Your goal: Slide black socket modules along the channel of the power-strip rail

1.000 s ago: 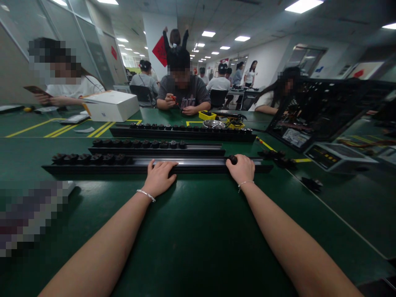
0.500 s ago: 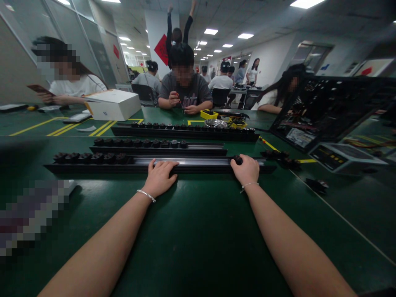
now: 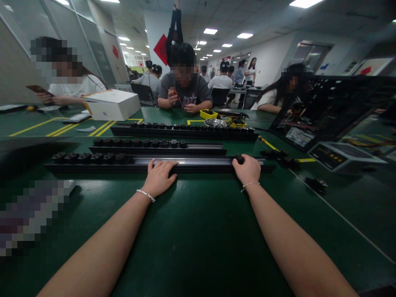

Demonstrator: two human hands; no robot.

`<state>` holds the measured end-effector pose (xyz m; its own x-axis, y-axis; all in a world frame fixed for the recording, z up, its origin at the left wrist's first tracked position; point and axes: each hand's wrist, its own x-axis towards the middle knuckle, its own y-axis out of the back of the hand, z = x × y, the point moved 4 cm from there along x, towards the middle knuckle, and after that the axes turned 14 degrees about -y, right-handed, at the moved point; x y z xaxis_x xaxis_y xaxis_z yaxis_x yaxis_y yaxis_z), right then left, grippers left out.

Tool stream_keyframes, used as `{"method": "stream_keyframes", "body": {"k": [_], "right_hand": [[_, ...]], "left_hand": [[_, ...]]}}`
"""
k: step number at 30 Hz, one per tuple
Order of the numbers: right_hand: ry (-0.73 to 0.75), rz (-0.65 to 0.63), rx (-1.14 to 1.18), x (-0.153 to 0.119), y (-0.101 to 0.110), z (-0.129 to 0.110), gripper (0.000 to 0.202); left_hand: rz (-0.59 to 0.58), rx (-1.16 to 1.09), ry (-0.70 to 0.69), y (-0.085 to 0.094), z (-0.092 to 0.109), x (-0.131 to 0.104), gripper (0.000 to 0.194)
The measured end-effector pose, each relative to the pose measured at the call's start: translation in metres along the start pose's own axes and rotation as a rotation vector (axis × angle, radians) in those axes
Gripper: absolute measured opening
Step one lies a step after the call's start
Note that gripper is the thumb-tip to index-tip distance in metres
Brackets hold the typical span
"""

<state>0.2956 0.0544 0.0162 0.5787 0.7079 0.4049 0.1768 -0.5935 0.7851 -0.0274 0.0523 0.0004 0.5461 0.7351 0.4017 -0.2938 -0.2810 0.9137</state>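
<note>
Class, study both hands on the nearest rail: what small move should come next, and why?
Probably the right hand should ease its black piece left along the nearest rail: the stretch between the hands is bare, and a row of black pieces sits at the rail's left end, beyond the left hand.

Worktop: front rail nearest, middle rail behind it, rear rail behind that. Front rail had a row of parts in its left end, left hand about mid-length, right hand on a lone part near the right end. Box sat behind rear rail, left; bowl behind it, right of middle. Power supply was right of the rails.
</note>
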Motion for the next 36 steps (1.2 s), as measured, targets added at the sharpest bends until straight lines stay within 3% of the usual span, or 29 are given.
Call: {"method": "stream_keyframes", "body": {"k": [36], "right_hand": [[-0.044, 0.020, 0.014, 0.008, 0.000, 0.013, 0.026]], "left_hand": [[0.008, 0.006, -0.012, -0.001, 0.000, 0.000, 0.040]]}}
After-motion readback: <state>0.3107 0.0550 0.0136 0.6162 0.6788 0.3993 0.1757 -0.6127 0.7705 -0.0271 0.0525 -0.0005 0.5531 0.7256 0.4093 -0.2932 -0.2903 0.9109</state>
